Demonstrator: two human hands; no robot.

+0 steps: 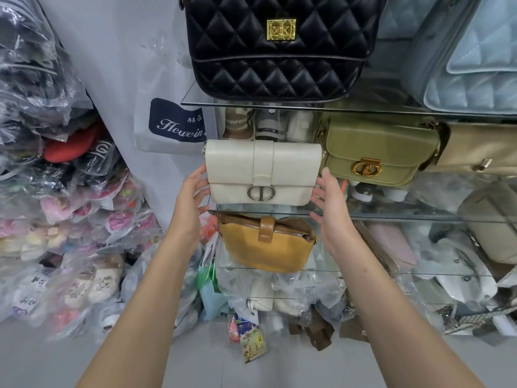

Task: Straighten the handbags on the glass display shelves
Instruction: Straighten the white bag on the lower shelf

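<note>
A cream handbag [263, 170] with a silver clasp stands upright at the left end of the middle glass shelf [391, 217]. My left hand [193, 191] is at its left side with straight fingers touching the edge. My right hand [328, 197] is at its right side, fingers spread and relaxed, at or just off the bag. An olive green handbag [380, 152] with a gold clasp stands right beside it. A black quilted handbag [279, 49] sits on the upper shelf [195, 102]. A mustard handbag [268, 245] rests on the lower shelf [363, 270].
Pale blue quilted bags [470, 65] fill the upper right, and a beige bag [481, 149] sits right of the olive one. Plastic-wrapped goods [56, 191] are piled at the left. Packets and bagged items [251, 340] lie on the floor below the shelves.
</note>
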